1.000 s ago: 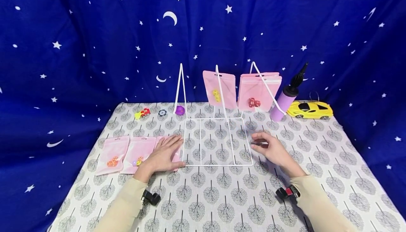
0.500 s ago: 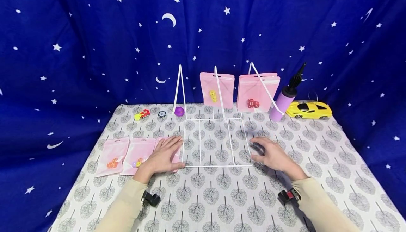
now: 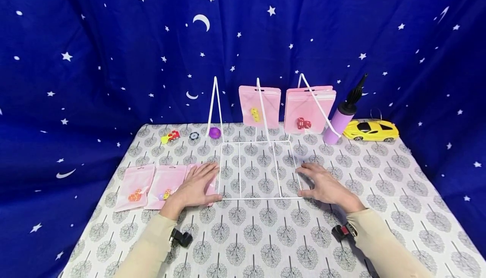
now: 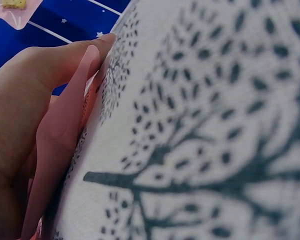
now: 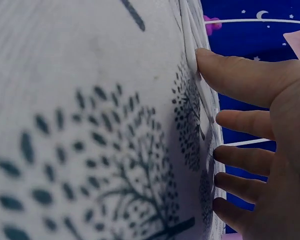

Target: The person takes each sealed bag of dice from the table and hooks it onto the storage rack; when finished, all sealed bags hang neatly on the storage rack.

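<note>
My left hand rests with extended fingers over a pink zip pouch, covering most of it. Its thumb reaches the front left corner of a white wire display rack. In the left wrist view, the pouch's raised edge shows beside the thumb. At the rack's right side lies my right hand, fingers spread, with fingertips and thumb at the base wire. Two more pouches lie to the left: one with orange dice, one with mixed-colour dice.
From the rack hang a pouch with yellow dice and pouches with red dice in front. Behind stand a purple hand pump and a yellow toy car. A small red-yellow toy, a round chip and a purple ball sit back left.
My right hand has moved slightly left to the rack's side wire, its fingers opening from a looser curl. The left hand stays over the pouch.
</note>
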Motion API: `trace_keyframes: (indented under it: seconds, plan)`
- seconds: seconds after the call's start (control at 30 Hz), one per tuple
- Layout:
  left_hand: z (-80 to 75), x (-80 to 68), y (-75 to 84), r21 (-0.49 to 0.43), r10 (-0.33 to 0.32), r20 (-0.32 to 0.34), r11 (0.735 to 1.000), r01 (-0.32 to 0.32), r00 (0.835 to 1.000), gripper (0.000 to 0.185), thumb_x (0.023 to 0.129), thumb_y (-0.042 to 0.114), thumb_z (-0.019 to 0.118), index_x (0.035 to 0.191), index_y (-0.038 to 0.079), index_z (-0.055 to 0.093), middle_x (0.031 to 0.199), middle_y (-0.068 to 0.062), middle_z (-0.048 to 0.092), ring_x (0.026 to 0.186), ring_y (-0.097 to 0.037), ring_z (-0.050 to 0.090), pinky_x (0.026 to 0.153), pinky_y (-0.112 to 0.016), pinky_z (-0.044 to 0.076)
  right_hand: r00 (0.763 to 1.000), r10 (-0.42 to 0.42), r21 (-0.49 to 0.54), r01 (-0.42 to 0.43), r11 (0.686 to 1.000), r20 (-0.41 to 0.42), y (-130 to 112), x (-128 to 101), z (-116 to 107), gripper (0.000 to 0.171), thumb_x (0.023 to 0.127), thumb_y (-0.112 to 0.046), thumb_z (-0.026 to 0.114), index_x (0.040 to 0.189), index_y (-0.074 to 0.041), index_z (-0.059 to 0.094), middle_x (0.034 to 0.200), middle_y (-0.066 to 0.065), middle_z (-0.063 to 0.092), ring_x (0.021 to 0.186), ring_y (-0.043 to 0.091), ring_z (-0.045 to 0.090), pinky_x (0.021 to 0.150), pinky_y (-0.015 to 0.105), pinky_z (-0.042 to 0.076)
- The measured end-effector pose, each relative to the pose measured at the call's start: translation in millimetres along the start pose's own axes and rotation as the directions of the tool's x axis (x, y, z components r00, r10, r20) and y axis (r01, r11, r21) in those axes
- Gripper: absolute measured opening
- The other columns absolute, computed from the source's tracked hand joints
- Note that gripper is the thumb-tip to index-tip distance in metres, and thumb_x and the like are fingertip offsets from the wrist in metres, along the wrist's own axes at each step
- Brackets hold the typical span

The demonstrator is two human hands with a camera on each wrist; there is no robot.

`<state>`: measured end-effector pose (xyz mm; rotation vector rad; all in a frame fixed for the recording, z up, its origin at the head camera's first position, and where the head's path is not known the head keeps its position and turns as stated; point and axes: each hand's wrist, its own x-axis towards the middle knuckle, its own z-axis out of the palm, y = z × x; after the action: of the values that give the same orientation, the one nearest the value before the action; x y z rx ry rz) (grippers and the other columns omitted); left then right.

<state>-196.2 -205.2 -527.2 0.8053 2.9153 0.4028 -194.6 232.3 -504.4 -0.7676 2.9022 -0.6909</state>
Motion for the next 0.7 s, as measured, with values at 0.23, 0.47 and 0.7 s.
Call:
trace_keyframes:
  seconds: [0.23,0.47,0.7]
  plan:
    - [-0.7,0.3,0.5,-0.002,0.006,0.002,1.000,-0.006,1.000,0.101,0.080,0.073,0.058,0.155,0.014,0.026,0.163,-0.004,0.018,0.150,-0.030,0.014,0.120,-0.060,0.008,0.999,-0.001,-0.023,0.002,1.000,0.035,1.0,-2.0,-1.6,0.079,0.075,-0.041,0.080,0.140,-0.008,0.051,0.150,0.027,0.037,0.137,0.052,0.030,0.105,0.075,0.023]
    - [-0.4,0.8,2.0,-0.009,0.016,-0.011,1.000,-0.016,1.000,0.101,0.079,0.073,0.059,0.154,0.014,0.028,0.163,-0.005,0.020,0.150,-0.031,0.016,0.119,-0.061,0.009,0.999,-0.013,-0.049,0.016,0.999,0.044,4.3,-5.0,-3.1,0.083,0.075,-0.045,0.080,0.142,-0.008,0.049,0.151,0.027,0.036,0.137,0.054,0.030,0.106,0.075,0.023]
    - [-2.5,-0.1,2.6,0.011,0.018,-0.017,1.000,-0.017,1.000,0.099,0.079,0.072,0.060,0.154,0.013,0.029,0.163,-0.005,0.020,0.150,-0.031,0.017,0.119,-0.061,0.010,0.999,-0.009,-0.064,0.012,0.998,0.041,3.8,-4.3,-2.5,0.083,0.074,-0.047,0.079,0.142,-0.010,0.049,0.152,0.025,0.035,0.138,0.051,0.029,0.109,0.072,0.023]
